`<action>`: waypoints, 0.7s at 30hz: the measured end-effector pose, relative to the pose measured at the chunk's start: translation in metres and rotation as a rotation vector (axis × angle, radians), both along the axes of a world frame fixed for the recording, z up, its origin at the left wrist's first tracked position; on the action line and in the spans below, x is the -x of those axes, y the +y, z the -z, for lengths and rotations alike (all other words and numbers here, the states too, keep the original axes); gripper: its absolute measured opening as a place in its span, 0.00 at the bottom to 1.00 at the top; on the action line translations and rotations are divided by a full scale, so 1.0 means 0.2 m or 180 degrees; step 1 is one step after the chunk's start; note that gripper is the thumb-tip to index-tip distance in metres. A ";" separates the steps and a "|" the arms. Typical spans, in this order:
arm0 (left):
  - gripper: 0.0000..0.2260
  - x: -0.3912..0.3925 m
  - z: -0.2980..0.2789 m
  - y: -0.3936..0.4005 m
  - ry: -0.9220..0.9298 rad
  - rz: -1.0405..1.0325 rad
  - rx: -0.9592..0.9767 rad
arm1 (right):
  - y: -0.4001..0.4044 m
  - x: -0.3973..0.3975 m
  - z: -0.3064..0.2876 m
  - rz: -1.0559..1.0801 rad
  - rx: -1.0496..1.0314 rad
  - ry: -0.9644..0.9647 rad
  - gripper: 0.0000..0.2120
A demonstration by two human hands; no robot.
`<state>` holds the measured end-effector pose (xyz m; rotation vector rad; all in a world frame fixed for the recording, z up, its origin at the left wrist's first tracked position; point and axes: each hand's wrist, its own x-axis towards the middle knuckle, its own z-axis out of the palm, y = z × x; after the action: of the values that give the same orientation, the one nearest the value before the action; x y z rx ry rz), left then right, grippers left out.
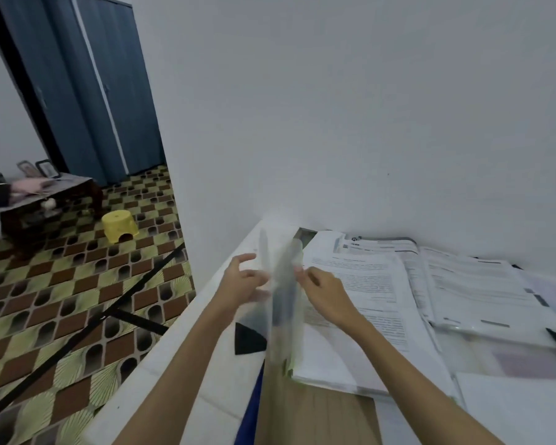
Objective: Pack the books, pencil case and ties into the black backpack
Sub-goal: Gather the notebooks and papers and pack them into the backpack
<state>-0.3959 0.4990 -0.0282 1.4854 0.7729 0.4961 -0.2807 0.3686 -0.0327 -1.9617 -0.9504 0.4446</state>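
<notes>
The pencil-case step looks to be in hand. The translucent pencil case (281, 300) — motion-blurred, dark pens showing inside — is up off the table (161, 374), just left of the open books (366, 300). The right hand (325, 295) pinches its edge; the left hand (243, 281) touches it, fingers spread, grip unclear. No backpack is plainly visible — finding its opening comes next.
</notes>
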 end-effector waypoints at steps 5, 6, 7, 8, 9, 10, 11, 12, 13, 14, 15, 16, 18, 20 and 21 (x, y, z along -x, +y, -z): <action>0.20 -0.32 -0.09 -0.28 -0.0641 0.0868 0.0758 | -0.18 -0.18 -0.15 0.0478 -0.0225 0.1201 0.32; 0.18 -0.37 -0.09 -0.34 -0.0724 0.1149 0.0835 | -0.22 -0.21 -0.16 0.0458 -0.0179 0.1235 0.32; 0.17 -0.43 -0.08 -0.40 -0.0752 0.1405 0.0771 | -0.27 -0.26 -0.16 0.0458 -0.0148 0.1263 0.32; 0.15 -0.48 -0.07 -0.45 -0.0733 0.1554 0.0754 | -0.32 -0.29 -0.16 0.0460 -0.0152 0.1331 0.31; 0.13 -0.52 -0.05 -0.50 -0.0686 0.1665 0.0796 | -0.37 -0.32 -0.16 0.0482 -0.0181 0.1431 0.28; 0.12 -0.54 -0.05 -0.53 -0.0597 0.1750 0.0942 | -0.42 -0.35 -0.14 0.0546 -0.0235 0.1558 0.23; 0.12 -0.55 -0.04 -0.55 -0.0488 0.1852 0.1139 | -0.45 -0.38 -0.12 0.0660 -0.0278 0.1645 0.16; 0.12 -0.56 -0.03 -0.55 -0.0398 0.2048 0.1321 | -0.48 -0.40 -0.09 0.0841 -0.0338 0.1694 0.10; 0.12 -0.56 -0.02 -0.55 -0.0253 0.2203 0.1336 | -0.50 -0.42 -0.07 0.1034 -0.0409 0.1700 0.07; 0.12 -0.56 -0.02 -0.53 -0.0131 0.2234 0.1132 | -0.51 -0.43 -0.05 0.1191 -0.0437 0.1639 0.08; 0.11 -0.55 -0.01 -0.51 -0.0106 0.2138 0.0838 | -0.51 -0.45 -0.03 0.1314 -0.0399 0.1505 0.09; 0.11 -0.56 0.00 -0.47 -0.0085 0.1868 0.0467 | -0.51 -0.46 -0.01 0.1426 -0.0301 0.1301 0.10; 0.08 -0.57 0.05 -0.35 0.0057 0.1143 -0.0560 | -0.52 -0.49 0.01 0.1622 0.0020 0.0821 0.09; 0.03 -0.57 0.13 -0.19 0.0786 0.0817 -0.1901 | -0.53 -0.50 0.04 0.1705 0.0625 0.0276 0.03; 0.09 -0.56 0.17 -0.13 0.1295 0.0898 -0.2333 | -0.54 -0.50 0.05 0.1681 0.1046 0.0023 0.02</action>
<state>-0.2840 0.4726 -0.0619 2.3905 0.7040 0.2666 -0.1811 0.2609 -0.0436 -2.4014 -0.3348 0.3128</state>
